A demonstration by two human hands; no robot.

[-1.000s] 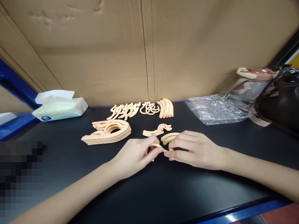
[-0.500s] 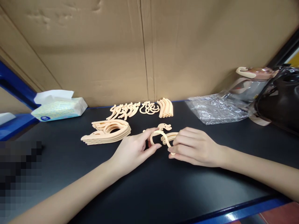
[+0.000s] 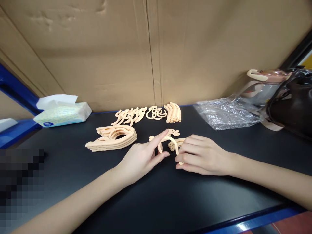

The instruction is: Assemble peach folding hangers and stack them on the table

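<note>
A beige plastic hanger hook (image 3: 175, 145) is held over the black tabletop by my right hand (image 3: 204, 155), its thumb and fingers pinching the straight lower end. The curved end reaches across to my left hand (image 3: 140, 158), whose index finger and thumb are spread around it; the hook seems to touch the index finger. Just behind my hands lie a beige piece with a curly end (image 3: 173, 132) and curved hanger arms (image 3: 179, 143), both partly hidden. Left of them sits a stack of folded beige hangers (image 3: 112, 143).
Along the back lie loose arm pieces (image 3: 129, 116), a group of hooks (image 3: 156, 112) and a row of curved arms (image 3: 173, 112). A tissue pack (image 3: 63, 113) is at left. Clear plastic wrap (image 3: 226, 113), a bottle (image 3: 265, 86) and a dark bag (image 3: 292, 107) are at right.
The hook has turned in my right hand, its curve now facing more downward. My left index finger has stretched upward and opened away from the thumb.
</note>
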